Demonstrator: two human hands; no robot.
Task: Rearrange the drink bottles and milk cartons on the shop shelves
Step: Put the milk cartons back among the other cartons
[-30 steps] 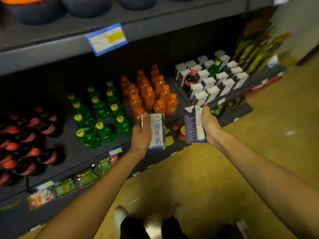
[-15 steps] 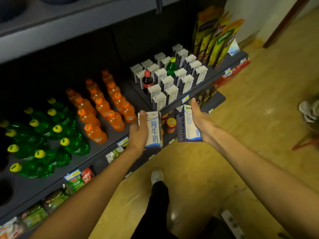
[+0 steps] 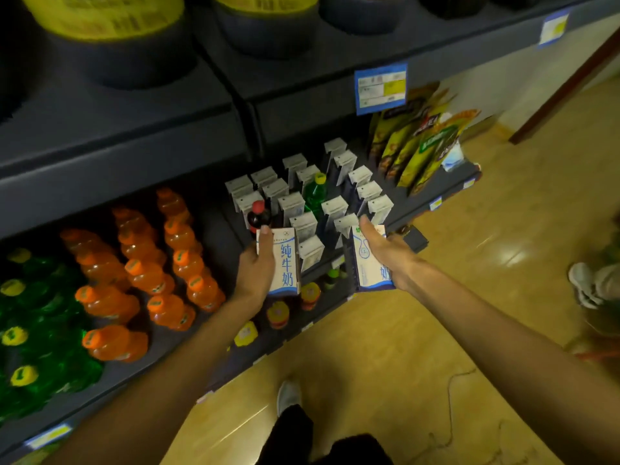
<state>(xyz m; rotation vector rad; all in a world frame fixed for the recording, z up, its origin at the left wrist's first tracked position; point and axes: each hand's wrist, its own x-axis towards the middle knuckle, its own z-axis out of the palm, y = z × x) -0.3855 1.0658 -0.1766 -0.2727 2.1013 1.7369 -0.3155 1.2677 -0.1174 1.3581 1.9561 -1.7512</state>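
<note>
In front of the carton rows [image 3: 303, 193], left hand [image 3: 256, 268] and right hand [image 3: 382, 250] each clamp one upright milk carton [image 3: 285, 263], [image 3: 367, 263] by its side panels; likely light, stiff-walled, crushable if squeezed, so hold mid-body.

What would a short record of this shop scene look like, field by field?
left hand: left hand holds a milk carton
right hand: right hand holds a second carton
shelf ahead: milk cartons in rows
strays among them: a dark red-capped bottle and a green bottle
to the left: orange bottles, then green bottles
to the right: snack bags
</note>
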